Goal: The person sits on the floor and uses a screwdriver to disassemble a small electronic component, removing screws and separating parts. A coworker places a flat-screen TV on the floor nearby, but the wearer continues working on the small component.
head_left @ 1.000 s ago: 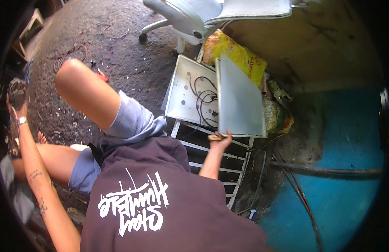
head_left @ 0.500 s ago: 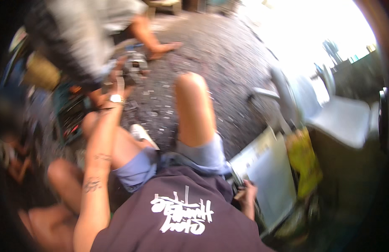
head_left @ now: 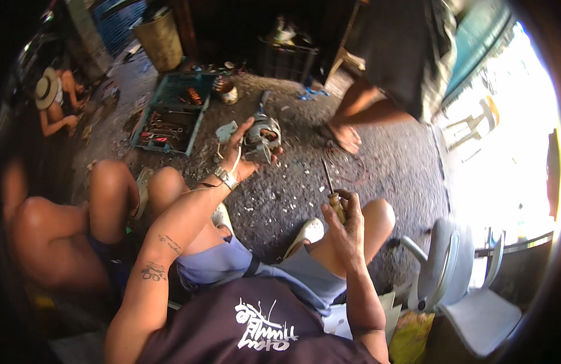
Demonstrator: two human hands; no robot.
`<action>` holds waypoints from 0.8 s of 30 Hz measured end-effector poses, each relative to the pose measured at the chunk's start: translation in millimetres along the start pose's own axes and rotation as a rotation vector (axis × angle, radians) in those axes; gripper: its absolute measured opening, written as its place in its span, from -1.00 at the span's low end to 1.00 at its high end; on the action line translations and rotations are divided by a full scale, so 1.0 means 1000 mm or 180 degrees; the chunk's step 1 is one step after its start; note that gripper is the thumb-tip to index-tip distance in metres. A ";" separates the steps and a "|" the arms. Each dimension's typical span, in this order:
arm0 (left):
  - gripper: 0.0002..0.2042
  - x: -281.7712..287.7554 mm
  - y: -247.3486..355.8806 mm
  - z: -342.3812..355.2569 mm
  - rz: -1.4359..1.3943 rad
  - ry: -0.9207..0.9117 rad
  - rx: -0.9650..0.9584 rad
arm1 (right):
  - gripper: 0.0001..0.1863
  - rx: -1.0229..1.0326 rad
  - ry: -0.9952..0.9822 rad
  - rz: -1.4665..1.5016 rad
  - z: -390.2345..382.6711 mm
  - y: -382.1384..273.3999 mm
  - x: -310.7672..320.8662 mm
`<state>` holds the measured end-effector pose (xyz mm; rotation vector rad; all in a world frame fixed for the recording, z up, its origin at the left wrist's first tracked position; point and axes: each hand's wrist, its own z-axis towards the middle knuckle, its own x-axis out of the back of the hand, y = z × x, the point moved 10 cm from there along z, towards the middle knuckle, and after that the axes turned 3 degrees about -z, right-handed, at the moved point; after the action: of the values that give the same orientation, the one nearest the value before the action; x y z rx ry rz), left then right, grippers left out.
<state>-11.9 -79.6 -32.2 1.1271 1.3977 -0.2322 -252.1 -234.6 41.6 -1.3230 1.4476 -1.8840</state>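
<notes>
My left hand is closed around a small electric motor, held above the ground with its reddish coil showing in the opening. A pale wire runs over the left wrist beside the watch. In my right hand is a screwdriver with a yellowish handle, its thin shaft tilted up and to the left. The screwdriver tip and the motor are apart. A pale flat plate shows just left of the motor.
An open teal toolbox holds tools, with a tin can beside it. Behind stand a bucket and a dark crate. A person's bare foot is ahead; others sit at left. A grey chair stands at right.
My view has turned left. My right hand has come up from beside the white panel and now shows the screwdriver. The standing person has moved right, away from my left hand.
</notes>
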 end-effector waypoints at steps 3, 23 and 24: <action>-0.34 0.003 0.027 -0.001 0.0123 -0.0123 -0.0212 | -0.51 0.0345 -0.0211 -0.0109 0.031 -0.024 -0.024; -0.38 0.050 0.068 -0.010 -0.0392 0.0263 -0.0996 | -0.39 -0.0044 -0.0735 0.0142 0.089 -0.053 -0.171; -0.38 0.049 0.070 -0.012 -0.0367 0.0234 -0.1065 | -0.38 -0.0035 -0.0726 0.0173 0.089 -0.053 -0.172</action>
<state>43.1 -13.0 -37.3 0.7868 1.5039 -0.0356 -85.0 -126.2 16.8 -1.4364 1.3644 -1.6332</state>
